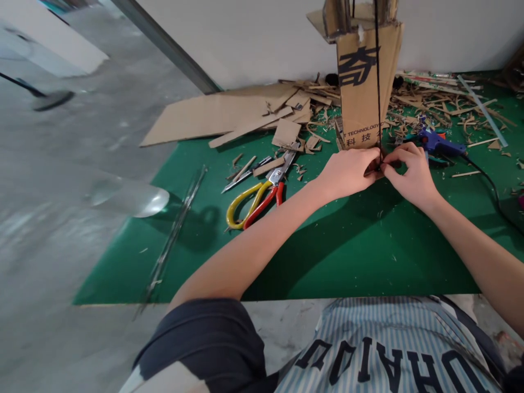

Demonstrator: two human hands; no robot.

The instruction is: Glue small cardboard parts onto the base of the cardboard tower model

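Observation:
A tall cardboard tower (362,82) with black printed characters stands on the green mat (327,245). A thin black string (377,76) runs down its front face. My left hand (347,172) and my right hand (411,174) meet at the tower's base, fingers of both pinched together on the lower end of the string. What else lies between the fingertips is hidden.
Scissors (257,199) with yellow and red handles lie left of my hands. A blue glue gun (440,144) with a black cord lies behind my right hand. Cardboard sheets (213,114) and scraps litter the mat's far side. A metal ruler (174,237) lies at the left.

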